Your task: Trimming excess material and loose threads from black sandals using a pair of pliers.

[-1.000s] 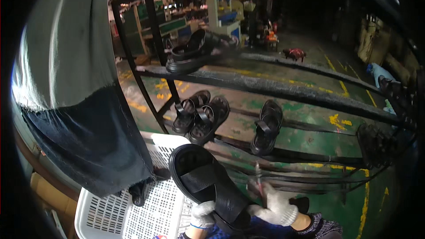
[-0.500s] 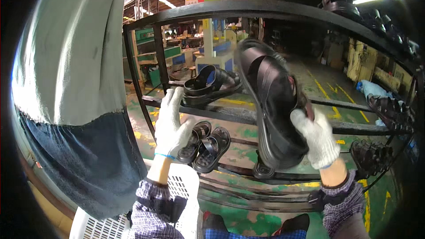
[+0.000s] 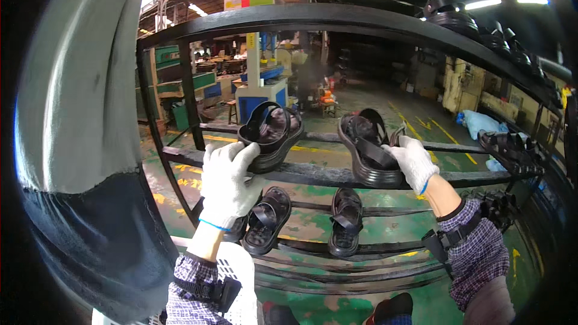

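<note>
My left hand (image 3: 227,182), in a white knitted glove, has its fingers and thumb at the near side of a black sandal (image 3: 278,155), gripping it. That sandal lies tilted on the middle bars of a black metal rack (image 3: 313,176). My right hand (image 3: 414,165), also gloved, pinches the strap at the right side of another black sandal (image 3: 374,159). This one rests on the same bars, heel toward me, with a gap between the two. On the lower bars sit a black slipper (image 3: 268,219) below my left hand and another slipper (image 3: 345,222) farther right.
More black sandals stand on the rack's top bar (image 3: 448,15) and at its right end (image 3: 512,150). A grey and dark blue cloth (image 3: 84,144) hangs close on the left. Beneath my left forearm is a white perforated basket (image 3: 244,265). Workshop machines (image 3: 262,93) stand beyond.
My right hand has lowered its sandal from in front of the rack onto the middle bars. My left hand has closed on the other sandal, which now sits turned heel toward me.
</note>
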The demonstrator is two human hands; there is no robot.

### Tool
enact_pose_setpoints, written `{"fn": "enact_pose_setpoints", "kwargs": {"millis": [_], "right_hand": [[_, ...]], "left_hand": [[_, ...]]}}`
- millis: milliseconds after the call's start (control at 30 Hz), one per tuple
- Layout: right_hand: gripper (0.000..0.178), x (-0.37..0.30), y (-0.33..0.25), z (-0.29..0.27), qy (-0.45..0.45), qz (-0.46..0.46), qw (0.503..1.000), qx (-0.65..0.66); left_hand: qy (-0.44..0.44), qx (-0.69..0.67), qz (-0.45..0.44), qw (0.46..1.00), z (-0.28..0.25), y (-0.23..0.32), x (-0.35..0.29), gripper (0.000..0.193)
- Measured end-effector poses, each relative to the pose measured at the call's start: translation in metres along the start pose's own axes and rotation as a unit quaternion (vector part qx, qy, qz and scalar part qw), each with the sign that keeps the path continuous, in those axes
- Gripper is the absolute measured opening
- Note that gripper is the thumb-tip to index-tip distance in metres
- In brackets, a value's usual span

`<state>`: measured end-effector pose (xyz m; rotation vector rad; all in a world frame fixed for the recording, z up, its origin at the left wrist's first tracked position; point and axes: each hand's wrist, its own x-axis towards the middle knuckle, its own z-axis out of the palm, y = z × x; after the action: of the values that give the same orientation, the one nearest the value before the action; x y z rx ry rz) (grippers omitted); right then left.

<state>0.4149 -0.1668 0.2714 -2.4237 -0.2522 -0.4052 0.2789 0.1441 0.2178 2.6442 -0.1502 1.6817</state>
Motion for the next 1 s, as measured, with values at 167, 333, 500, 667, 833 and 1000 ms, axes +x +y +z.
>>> {"fn": "enact_pose_setpoints", "kwargs": {"millis": [167,333,500,667,833,1000], "right_hand": [[0.058,-0.011,0.037,-0.014,0.122,-0.156,0.956,0.217],[0.065,-0.061,0.057,-0.040,0.082,-0.270,0.787,0.549],[0.033,-0.107,0.066,-0.063,0.051,-0.108,0.858,0.499],[0.020,-0.130,0.100,-0.044,-0.084,-0.119,0.706,0.693],[0.021,-0.130,0.097,-0.025,-0.168,-0.117,0.800,0.564],[0.033,-0.143,0.035,0.020,-0.020,-0.278,0.864,0.420]], "left_hand": [[0.108,-0.251,-0.204,0.940,0.030,-0.028,0.007,0.047],[-0.320,-0.066,-0.135,0.935,0.025,-0.042,0.081,0.053],[-0.264,-0.290,-0.463,0.795,0.050,-0.039,0.081,0.029],[-0.095,-0.473,-0.415,0.772,0.051,-0.032,0.052,0.023],[0.075,-0.516,-0.444,0.729,-0.004,0.043,-0.022,0.032],[-0.174,0.004,-0.063,0.983,-0.074,0.114,-0.124,0.034]]}}
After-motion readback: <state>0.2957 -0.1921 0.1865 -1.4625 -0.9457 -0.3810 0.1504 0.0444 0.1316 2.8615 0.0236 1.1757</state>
